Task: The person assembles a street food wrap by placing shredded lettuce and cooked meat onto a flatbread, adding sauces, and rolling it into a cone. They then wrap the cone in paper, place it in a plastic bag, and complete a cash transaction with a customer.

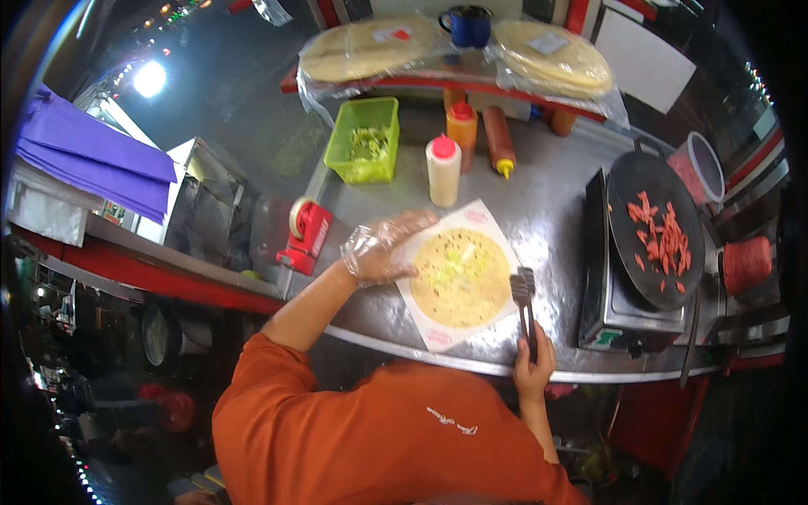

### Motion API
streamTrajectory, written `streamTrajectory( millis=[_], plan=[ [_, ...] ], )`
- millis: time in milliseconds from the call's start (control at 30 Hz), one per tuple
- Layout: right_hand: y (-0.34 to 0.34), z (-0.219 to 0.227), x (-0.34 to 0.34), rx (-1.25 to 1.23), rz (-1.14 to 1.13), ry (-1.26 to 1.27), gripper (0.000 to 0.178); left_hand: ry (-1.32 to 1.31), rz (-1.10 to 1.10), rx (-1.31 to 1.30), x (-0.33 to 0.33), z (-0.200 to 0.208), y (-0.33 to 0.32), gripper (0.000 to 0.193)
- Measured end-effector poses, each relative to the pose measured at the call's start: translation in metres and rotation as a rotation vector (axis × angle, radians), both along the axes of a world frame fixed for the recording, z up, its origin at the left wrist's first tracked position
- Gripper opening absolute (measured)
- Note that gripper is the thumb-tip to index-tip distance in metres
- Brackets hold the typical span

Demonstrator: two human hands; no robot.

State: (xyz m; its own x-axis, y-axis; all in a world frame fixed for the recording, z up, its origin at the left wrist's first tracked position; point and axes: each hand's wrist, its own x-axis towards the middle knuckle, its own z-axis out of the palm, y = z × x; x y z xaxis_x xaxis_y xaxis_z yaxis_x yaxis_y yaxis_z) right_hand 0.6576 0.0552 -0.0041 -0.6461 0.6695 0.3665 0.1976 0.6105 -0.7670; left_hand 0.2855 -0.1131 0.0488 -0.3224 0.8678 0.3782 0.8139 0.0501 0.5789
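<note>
A round flatbread (461, 307) lies flat on a square of white paper (438, 337) on the steel counter. Shredded pale green vegetable (461, 263) is heaped on its upper middle part. My left hand (383, 246), in a clear plastic glove, rests at the paper's left edge with thumb and fingers apart, holding nothing. Black tongs (523, 295) are gripped in my bare right hand (535, 364), at the flatbread's right side. The tong heads are over the paper's right edge; I cannot tell whether they touch the bread.
Red meat strips (665, 240) lie on a black griddle (627, 198) over a stove at right. Sauce bottles (443, 172) and a green basket (337, 151) stand beyond the paper. A red tape dispenser (307, 236) is at left. Bagged flatbreads (551, 63) lie on the back shelf.
</note>
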Motion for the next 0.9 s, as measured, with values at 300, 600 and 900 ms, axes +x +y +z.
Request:
streamTrajectory(
  millis=[300, 600, 900],
  plan=[
    [-0.007, -0.005, -0.007, 0.088, -0.143, -0.066, 0.037, 0.21, 0.327, -0.857, -0.248, -0.015, 0.1, 0.052],
    [-0.008, -0.006, -0.016, 0.153, -0.193, -0.003, 0.037, 0.31, 0.324, -1.086, -0.272, -0.068, 0.125, 0.06],
    [-0.004, -0.001, -0.011, 0.097, -0.147, 0.013, 0.038, 0.147, 0.351, -0.565, -0.23, 0.024, 0.067, 0.047]
  ],
)
